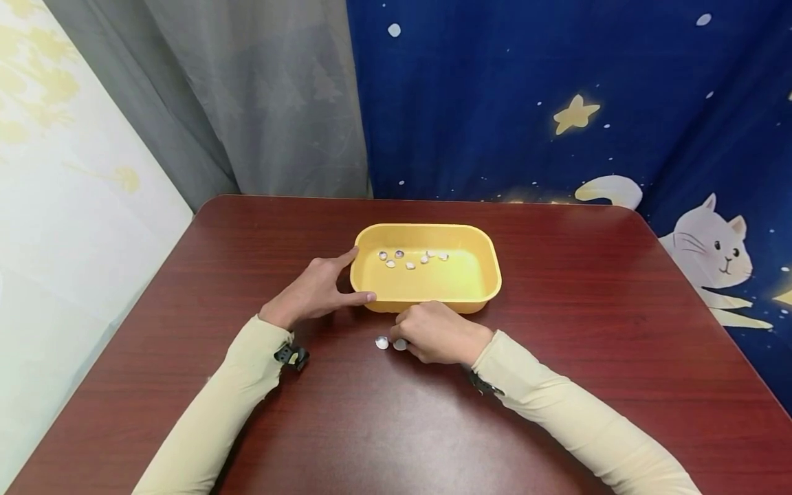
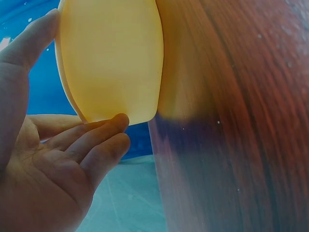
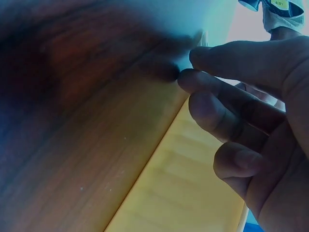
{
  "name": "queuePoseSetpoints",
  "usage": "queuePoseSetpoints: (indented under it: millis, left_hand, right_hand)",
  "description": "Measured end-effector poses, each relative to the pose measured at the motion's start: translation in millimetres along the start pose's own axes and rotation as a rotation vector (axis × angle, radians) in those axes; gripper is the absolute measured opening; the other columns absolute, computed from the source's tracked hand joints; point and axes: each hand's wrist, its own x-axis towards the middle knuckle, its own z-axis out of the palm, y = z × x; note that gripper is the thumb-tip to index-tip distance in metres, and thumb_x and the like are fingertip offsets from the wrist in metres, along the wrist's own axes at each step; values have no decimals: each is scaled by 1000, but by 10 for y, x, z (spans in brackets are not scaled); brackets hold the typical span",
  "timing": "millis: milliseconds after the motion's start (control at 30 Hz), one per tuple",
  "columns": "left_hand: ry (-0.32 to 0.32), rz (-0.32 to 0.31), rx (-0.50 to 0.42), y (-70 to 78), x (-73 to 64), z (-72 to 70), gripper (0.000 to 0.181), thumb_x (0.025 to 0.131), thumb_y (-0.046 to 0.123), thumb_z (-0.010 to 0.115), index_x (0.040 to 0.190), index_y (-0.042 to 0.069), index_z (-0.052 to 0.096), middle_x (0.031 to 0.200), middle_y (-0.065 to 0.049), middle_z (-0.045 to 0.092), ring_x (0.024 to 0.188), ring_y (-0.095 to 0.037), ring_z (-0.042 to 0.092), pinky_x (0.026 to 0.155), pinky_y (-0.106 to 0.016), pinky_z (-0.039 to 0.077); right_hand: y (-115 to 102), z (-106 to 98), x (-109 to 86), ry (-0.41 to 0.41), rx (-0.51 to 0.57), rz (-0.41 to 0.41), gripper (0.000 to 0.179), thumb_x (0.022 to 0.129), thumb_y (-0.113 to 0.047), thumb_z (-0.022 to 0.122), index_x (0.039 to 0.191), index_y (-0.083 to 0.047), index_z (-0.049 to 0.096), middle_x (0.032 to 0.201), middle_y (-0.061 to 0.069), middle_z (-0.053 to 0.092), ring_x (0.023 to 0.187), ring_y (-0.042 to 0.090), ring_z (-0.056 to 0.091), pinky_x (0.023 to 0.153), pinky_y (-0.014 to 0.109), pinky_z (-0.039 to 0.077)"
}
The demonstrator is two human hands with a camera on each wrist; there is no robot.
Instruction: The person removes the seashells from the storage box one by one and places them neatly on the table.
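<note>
A yellow plastic basin (image 1: 427, 302) stands on the table with several small, pale, shell-like pieces (image 1: 410, 265) inside. My left hand (image 1: 312, 289) rests against its left end, thumb at the front rim and fingers spread along the side. The left wrist view has the straight fingers (image 2: 104, 137) touching the basin's wall (image 2: 111, 63). In front of the basin, my right hand (image 1: 441, 335) is low over the table. Its thumb and fingertips pinch a shell-like piece (image 1: 400, 344), partly covered by them. Another shell-like piece (image 1: 381, 342) lies just left of it.
The dark red wooden table (image 1: 557, 412) has rounded far corners. Behind it hang a grey curtain (image 1: 278, 103) and a blue curtain (image 1: 482, 103) with stars and a white cat. Each wrist wears a dark strapped device (image 1: 292, 355).
</note>
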Motion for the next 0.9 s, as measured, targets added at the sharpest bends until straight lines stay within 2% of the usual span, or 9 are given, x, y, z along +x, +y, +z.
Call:
queuePoseSetpoints:
  millis: [467,700,900]
  left_hand:
    - [-2,-7,3,15,0,-2,110,81,69,70,159,5,26,158,-17,42,140,-30,50,110,-48,46]
    - [-4,-15,1,14,4,-1,111,80,72,69,160,7,25,159,-15,41,140,-29,50,110,-48,46]
    - [-3,-15,2,9,3,-1,111,80,71,69,159,7,25,159,-16,41,140,-30,49,111,-48,46]
  right_hand:
    - [-14,-3,4,13,30,12,17,85,-11,76,95,-24,81,76,-8,69,72,7,64,62,26,53]
    - [-1,-2,7,15,72,13,21,84,-9,76,100,-23,81,87,-10,76,81,7,68,69,29,57]
    - [3,4,8,19,54,1,20,85,-9,76,96,-25,81,74,-8,68,70,7,62,62,27,53]
